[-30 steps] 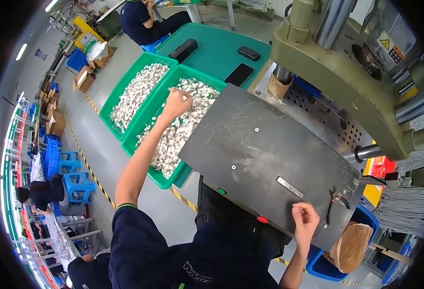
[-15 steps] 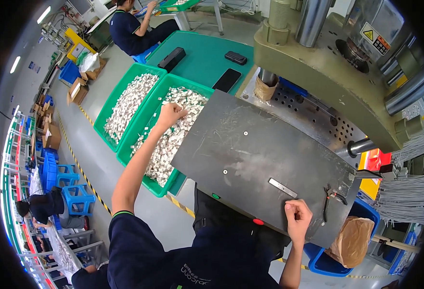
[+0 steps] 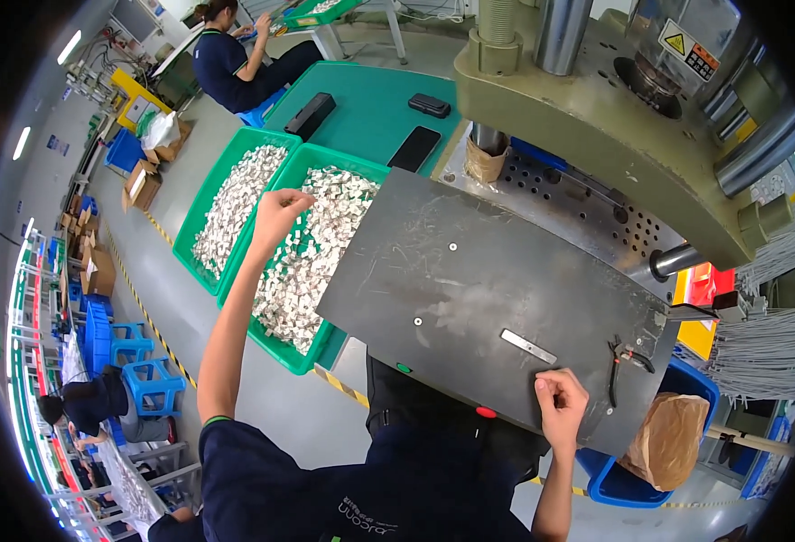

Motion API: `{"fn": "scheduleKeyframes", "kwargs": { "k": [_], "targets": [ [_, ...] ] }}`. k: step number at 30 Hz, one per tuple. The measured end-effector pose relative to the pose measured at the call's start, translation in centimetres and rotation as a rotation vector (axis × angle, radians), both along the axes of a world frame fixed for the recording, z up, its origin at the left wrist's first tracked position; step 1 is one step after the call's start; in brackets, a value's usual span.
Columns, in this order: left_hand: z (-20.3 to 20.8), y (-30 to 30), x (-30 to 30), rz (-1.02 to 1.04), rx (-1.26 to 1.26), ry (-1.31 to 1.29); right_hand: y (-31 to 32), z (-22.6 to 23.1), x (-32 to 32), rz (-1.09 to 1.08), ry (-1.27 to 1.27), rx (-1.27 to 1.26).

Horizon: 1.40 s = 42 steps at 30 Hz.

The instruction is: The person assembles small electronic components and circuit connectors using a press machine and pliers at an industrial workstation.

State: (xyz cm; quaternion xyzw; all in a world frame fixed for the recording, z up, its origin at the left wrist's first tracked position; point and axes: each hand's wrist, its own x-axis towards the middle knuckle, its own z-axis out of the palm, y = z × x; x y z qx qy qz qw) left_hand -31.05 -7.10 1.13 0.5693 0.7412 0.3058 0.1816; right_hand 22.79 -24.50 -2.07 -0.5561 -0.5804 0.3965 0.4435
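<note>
My left hand [image 3: 280, 217] hangs over the left rim of the nearer green bin [image 3: 300, 359], its fingers pinched together. Whatever the pinch may hold is too small to make out. Small silvery-white metal pieces [image 3: 330, 217] fill much of that bin. Over the front part of the dark metal worktable [image 3: 469, 289], my right hand [image 3: 561, 404] is closed, thumb against the curled fingers; their contents, if any, are hidden. Just beyond it lies a short flat metal strip [image 3: 528, 346]. A pair of pliers [image 3: 626, 366] rests to the right of this hand.
A second green bin [image 3: 200, 194] of similar pieces adjoins on the left. Behind are a green tabletop [image 3: 361, 108], a phone [image 3: 414, 149] and a black case [image 3: 311, 116]. A large olive press [image 3: 596, 117] stands beyond the worktable. A blue bin [image 3: 627, 486] holds brown paper at right.
My left hand has moved left, from above the metal pieces to the bin's left rim, still pinched. My right hand has stayed closed in about the same place. The view has shifted slightly.
</note>
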Motion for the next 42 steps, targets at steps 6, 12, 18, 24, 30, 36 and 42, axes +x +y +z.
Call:
{"fn": "scheduleKeyframes", "kwargs": {
  "k": [6, 12, 18, 24, 30, 36, 42],
  "targets": [
    [3.9, -5.7, 14.3, -0.166, 0.202, -0.162, 0.9, 3.5, -3.6, -0.02, 0.2, -0.121],
    [2.8, -12.2, 26.7, -0.582, 0.624, 0.039, 4.6, 7.4, -9.2, 0.046, 0.087, 0.049],
    [1.2, -11.7, 31.3, -0.792, 0.615, 0.037, 3.1, 4.2, -4.9, -0.243, 0.273, -0.029],
    [-1.8, -8.8, 33.0, -0.922, 0.448, 0.079, 0.3, 2.3, -2.0, -0.201, 0.475, -0.125],
    [-1.8, -9.9, 30.8, -0.875, 0.355, 0.005, -1.9, 2.1, -0.9, -0.146, 0.483, -0.179],
    [-3.4, -10.7, 31.2, -0.728, 0.256, -0.324, -0.2, 2.7, -3.9, -0.233, 0.52, -0.322],
    [-3.8, -11.6, 32.1, -0.573, 0.237, -0.44, 1.7, 2.0, -5.5, -0.339, 0.553, -0.347]
  ]
}}
